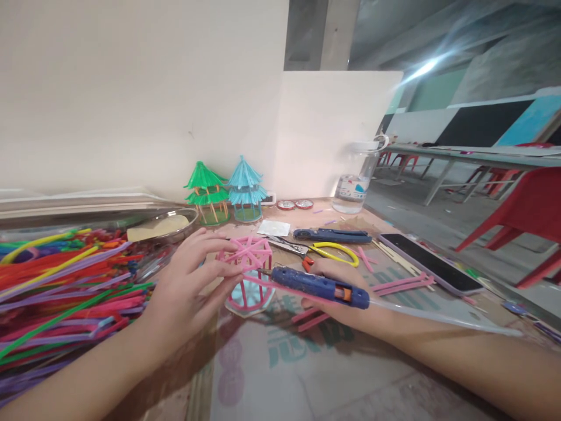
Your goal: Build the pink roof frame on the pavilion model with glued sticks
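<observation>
We judge we are gluing: our right hand (pixel 337 278) is closed around the blue glue gun (pixel 315 285), nozzle at the pink straw frame (pixel 248 272), which our left hand (pixel 193 280) steadies, fingers seemingly pinching it. Next calls for a steady nozzle. Beyond the frame stand two straw pagodas (pixel 225 190).
</observation>
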The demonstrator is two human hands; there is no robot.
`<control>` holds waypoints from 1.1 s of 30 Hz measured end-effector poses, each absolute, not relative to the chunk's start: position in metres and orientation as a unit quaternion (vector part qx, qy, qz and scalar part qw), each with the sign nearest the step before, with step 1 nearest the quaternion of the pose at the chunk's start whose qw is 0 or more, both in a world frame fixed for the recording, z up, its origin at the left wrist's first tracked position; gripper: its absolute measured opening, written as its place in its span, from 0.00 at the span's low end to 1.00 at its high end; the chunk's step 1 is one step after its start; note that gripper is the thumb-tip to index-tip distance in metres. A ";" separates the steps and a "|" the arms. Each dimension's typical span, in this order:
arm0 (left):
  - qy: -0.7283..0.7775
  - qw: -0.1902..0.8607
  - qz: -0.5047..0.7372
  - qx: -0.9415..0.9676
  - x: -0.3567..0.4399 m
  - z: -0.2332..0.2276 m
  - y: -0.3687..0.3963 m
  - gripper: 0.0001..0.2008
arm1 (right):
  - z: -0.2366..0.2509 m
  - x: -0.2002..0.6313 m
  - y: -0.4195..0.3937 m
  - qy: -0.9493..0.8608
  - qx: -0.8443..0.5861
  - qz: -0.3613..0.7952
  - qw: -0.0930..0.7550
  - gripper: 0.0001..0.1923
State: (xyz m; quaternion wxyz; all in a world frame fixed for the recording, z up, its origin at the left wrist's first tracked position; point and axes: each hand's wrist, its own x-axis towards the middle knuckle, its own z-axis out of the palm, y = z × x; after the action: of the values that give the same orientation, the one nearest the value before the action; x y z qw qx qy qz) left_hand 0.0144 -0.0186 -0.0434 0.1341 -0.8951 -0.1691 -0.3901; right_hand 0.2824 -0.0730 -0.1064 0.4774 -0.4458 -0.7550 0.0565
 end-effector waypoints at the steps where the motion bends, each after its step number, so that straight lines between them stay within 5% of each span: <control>1: -0.170 0.133 -0.391 -0.895 0.014 -0.044 -0.019 0.09 | -0.106 0.283 -0.073 -0.757 -0.444 0.056 0.476 0.17; 33: -0.163 0.149 -0.378 -0.899 0.013 -0.045 -0.018 0.07 | -0.100 0.286 -0.075 -0.770 -0.445 0.053 0.454 0.15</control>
State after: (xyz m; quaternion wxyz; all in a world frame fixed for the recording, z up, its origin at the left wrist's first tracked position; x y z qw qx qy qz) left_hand 0.0132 -0.0179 -0.0455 0.1492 -0.8992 -0.1631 -0.3776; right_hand 0.2865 -0.0747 -0.0997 0.4538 -0.4448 -0.7703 0.0533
